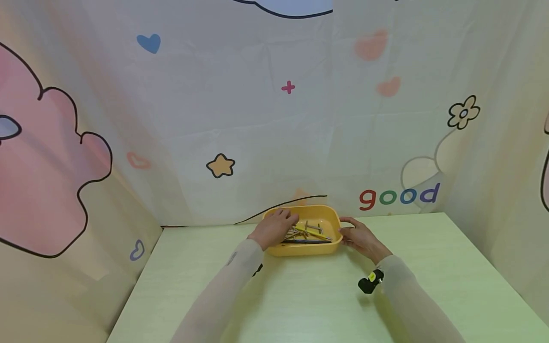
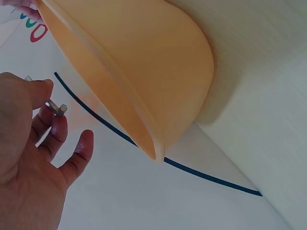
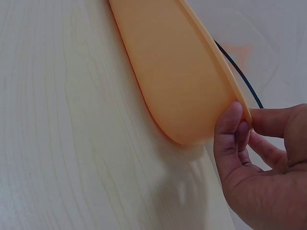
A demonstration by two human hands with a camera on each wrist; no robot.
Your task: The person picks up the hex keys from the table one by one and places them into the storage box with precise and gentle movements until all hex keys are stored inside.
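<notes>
A yellow-orange plastic basin stands near the back edge of the table. My left hand is over its left side. Between thumb and fingers it pinches a small metal bolt with a hex head, seen in the left wrist view above the rim. At the basin's right end, my right hand grips the rim, thumb on one side and fingers on the other. Inside lie a long yellow tool, a dark slim rod and several metal pieces, partly hidden by the left hand.
The pale green wood-grain table ends at a printed cloth backdrop right behind the basin. More cloth hangs at the left and right sides. A black wrist device sits at my right cuff.
</notes>
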